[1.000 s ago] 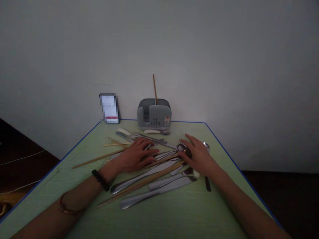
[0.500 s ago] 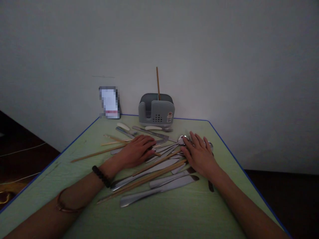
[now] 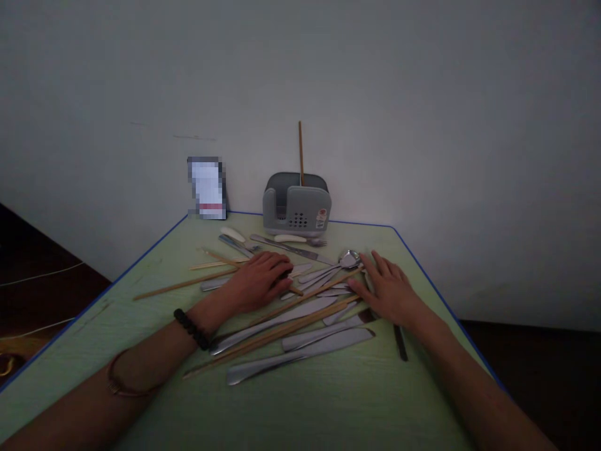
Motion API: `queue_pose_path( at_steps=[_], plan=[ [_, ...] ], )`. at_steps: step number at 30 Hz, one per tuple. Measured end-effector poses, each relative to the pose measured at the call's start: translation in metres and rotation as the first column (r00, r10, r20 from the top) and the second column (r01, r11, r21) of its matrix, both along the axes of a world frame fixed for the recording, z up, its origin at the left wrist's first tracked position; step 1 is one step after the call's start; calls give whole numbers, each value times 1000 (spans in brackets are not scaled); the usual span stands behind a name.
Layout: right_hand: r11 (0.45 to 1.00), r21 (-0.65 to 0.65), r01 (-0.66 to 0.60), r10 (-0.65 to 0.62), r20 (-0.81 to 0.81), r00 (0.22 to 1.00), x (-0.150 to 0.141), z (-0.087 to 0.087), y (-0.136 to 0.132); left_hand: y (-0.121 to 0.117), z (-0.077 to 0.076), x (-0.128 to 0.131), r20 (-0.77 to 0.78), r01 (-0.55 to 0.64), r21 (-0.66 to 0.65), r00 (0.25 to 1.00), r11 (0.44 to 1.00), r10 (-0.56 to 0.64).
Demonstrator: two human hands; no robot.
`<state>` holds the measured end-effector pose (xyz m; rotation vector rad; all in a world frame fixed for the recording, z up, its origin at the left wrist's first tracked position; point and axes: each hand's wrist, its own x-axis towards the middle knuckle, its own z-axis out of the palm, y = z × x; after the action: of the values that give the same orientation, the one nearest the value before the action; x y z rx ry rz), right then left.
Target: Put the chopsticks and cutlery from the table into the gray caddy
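My left hand rests palm down over the left part of a cutlery pile, fingers slightly bent and thumb apart. Beneath it pass a wooden chopstick and a knife, partly hidden. At the right end of the pile my right hand is open, fingers spread. Its fingertips are beside a shiny spoon; whether they touch is unclear. Several chopsticks and metal table knives lie slanted in front of and between the hands. A dark handle end sticks out below my right hand.
A grey cutlery holder stands against the wall with one chopstick upright in it. White-handled forks lie before it. A phone with a lit, blurred screen leans at the back left. Blue edging borders the green table.
My right hand has shifted slightly right, off the spoon's bowl, showing more of it. My left hand stays in place, its fingers bent a bit more. The view has tilted slightly.
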<state>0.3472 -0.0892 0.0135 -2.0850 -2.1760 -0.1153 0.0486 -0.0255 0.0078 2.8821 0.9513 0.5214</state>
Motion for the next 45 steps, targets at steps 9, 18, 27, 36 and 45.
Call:
queue_pose_path(
  at_steps=[9,18,27,36,45],
  plan=[
    [996,76,-49,55,-79,995,-2,14,-5,-31,25,0,-10,140,-52,990,989,-141],
    [980,-192,-47,26,-111,994,24,3,-4,-41,19,5,-35,294,-118,953,948,-300],
    [971,221,-87,108,-81,991,-29,-2,-6,-33,13,5,28,288,51,957,956,-290],
    [919,133,-371,380,-53,923,-41,2,-12,7,23,-37,-173,-142,-23,976,990,136],
    [884,245,-398,419,-39,907,-44,-4,-9,1,15,-23,-92,-112,112,988,987,123]
  ],
)
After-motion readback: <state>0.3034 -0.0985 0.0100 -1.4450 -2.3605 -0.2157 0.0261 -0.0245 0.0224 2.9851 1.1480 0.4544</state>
